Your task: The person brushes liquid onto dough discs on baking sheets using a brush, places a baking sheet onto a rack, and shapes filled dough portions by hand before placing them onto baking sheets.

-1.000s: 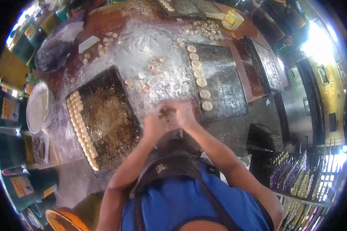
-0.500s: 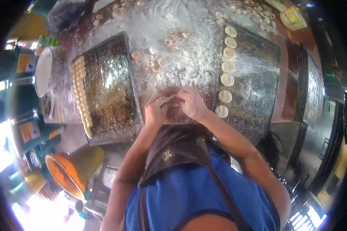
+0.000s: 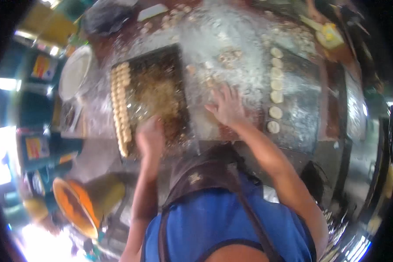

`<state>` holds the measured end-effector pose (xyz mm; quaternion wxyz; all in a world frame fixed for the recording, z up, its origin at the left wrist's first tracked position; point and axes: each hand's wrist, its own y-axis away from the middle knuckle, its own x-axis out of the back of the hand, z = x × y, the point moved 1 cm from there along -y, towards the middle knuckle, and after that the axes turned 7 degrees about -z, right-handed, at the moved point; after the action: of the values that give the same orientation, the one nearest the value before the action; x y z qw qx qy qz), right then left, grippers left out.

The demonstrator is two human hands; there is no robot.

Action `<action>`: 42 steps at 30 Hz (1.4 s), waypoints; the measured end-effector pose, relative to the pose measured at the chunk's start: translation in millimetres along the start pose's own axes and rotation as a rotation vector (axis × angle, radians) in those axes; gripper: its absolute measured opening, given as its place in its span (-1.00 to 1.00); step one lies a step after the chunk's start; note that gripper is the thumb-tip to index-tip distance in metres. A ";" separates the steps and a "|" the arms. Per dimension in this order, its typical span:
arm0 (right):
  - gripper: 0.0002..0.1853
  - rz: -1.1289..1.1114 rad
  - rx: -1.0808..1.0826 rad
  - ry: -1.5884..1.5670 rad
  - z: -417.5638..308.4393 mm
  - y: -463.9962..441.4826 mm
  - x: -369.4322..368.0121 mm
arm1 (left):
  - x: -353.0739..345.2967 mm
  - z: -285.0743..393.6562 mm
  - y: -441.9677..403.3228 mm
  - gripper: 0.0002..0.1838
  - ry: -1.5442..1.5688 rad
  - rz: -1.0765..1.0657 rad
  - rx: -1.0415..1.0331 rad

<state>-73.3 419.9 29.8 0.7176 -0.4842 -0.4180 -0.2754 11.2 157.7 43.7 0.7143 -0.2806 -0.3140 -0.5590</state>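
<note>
My left hand (image 3: 150, 136) hovers over the dark metal tray (image 3: 159, 87) on the left, its fingers curled in and smeared by motion. Whatever it may hold is hidden. Tight rows of small shaped dough pieces (image 3: 121, 100) line that tray's left edge, close beside this hand. My right hand (image 3: 228, 108) is open, fingers spread, over the floured table (image 3: 231, 39) between the two trays. Small dough lumps (image 3: 210, 82) lie just beyond its fingertips. On the right tray (image 3: 299, 100), a column of flat round dough discs (image 3: 276, 96) runs along the left side.
More dough lumps (image 3: 229, 56) are scattered over the flour at the back. A pale round basin (image 3: 76, 73) stands at the left, a dark plastic bag (image 3: 107, 17) behind it. A yellow container (image 3: 329, 35) sits back right; an orange-lined bucket (image 3: 76, 207) stands lower left.
My hands were together at the table's near edge, fingers pinched; they have parted. The left has moved left over the tray, the right has opened above the flour. The view has shifted.
</note>
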 end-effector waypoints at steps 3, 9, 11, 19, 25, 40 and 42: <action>-0.30 -0.678 -0.321 -0.285 20.5 16.3 -1.8 | 55.5 -64.5 15.1 -0.76 -0.277 0.100 -0.021; -0.60 -0.908 -0.164 -1.030 59.1 58.1 27.6 | 73.4 -117.1 7.1 -0.78 -0.244 0.135 -0.061; -0.67 -0.855 -0.227 -0.849 110.1 36.8 38.0 | 68.0 -84.1 -10.5 -0.78 0.023 0.280 0.141; -0.66 -0.171 -0.706 -0.530 332.1 -33.9 -43.9 | -69.0 104.5 -49.0 -0.64 0.800 -0.215 0.345; -0.60 0.053 -0.311 0.075 319.1 -11.7 -121.8 | -112.1 122.7 -1.3 -0.61 1.290 -0.378 0.688; -0.77 -0.253 -0.449 -1.141 114.6 -65.3 -3.2 | -142.1 118.1 -31.2 -0.75 0.702 -0.733 0.345; -0.76 -0.550 -0.133 -0.844 66.7 -37.0 26.1 | -139.7 109.4 -40.3 -0.72 1.504 -0.475 0.488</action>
<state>-112.1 467.9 81.7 0.3547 -0.4702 -0.7650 -0.2606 -67.7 318.2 9.8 0.6373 0.4055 0.0843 -0.6498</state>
